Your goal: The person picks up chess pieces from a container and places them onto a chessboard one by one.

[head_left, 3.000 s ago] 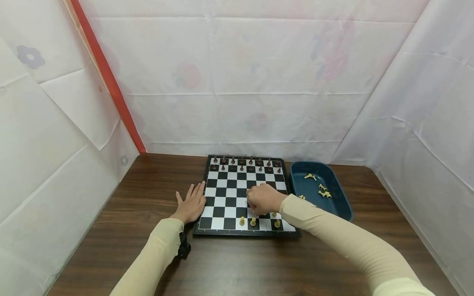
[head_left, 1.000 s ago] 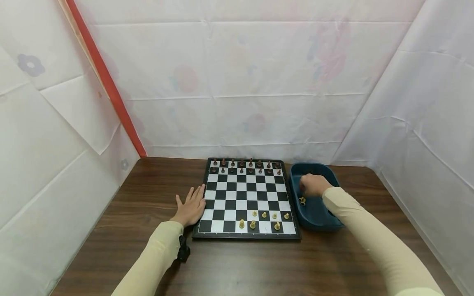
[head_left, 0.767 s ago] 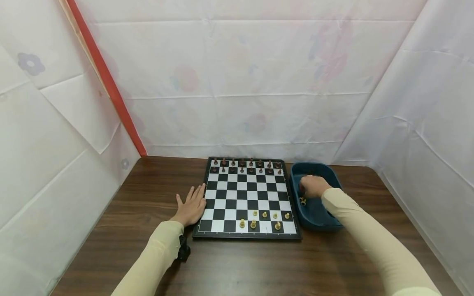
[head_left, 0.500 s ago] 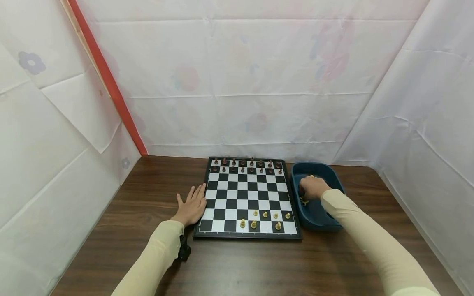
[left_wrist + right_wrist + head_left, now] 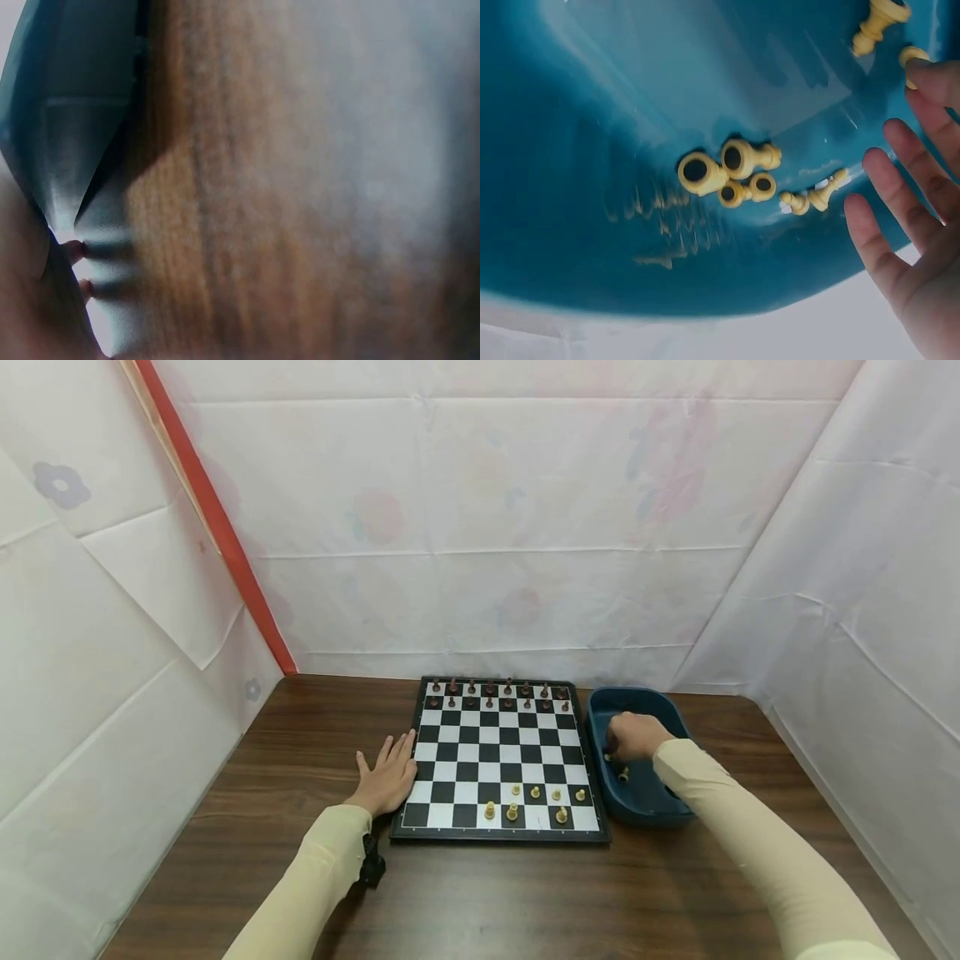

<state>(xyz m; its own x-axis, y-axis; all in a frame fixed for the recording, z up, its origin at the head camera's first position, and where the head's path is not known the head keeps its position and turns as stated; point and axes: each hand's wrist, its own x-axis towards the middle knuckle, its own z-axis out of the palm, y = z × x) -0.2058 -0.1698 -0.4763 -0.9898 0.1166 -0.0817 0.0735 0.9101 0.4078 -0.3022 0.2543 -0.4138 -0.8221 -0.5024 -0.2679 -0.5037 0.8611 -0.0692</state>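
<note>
In the head view my left hand (image 5: 382, 779) lies flat, fingers spread, against the left edge of the chessboard (image 5: 408, 760). My right hand (image 5: 636, 736) reaches into the blue tray (image 5: 637, 817) beside the board. Seen from the right wrist, its thumb and forefinger pinch a small yellow chess piece (image 5: 913, 55), partly hidden by the thumb, while the other fingers extend loosely. Several yellow chess pieces (image 5: 705, 173) lie on their sides in the tray, dark discs on their bases. Another yellow piece (image 5: 874, 30) lies close by the pinched one.
Two rows of dark red chess pieces (image 5: 490, 691) stand along the board's far side. Several yellow pieces (image 5: 512, 811) stand at the near right. The wooden table (image 5: 465, 902) meets white cloth walls (image 5: 480, 602) at the back and sides.
My right hand has gone from above the board to the tray, leaving a yellow piece on the second row. Inside the tray, loose pieces have shifted about. My left hand stays put.
</note>
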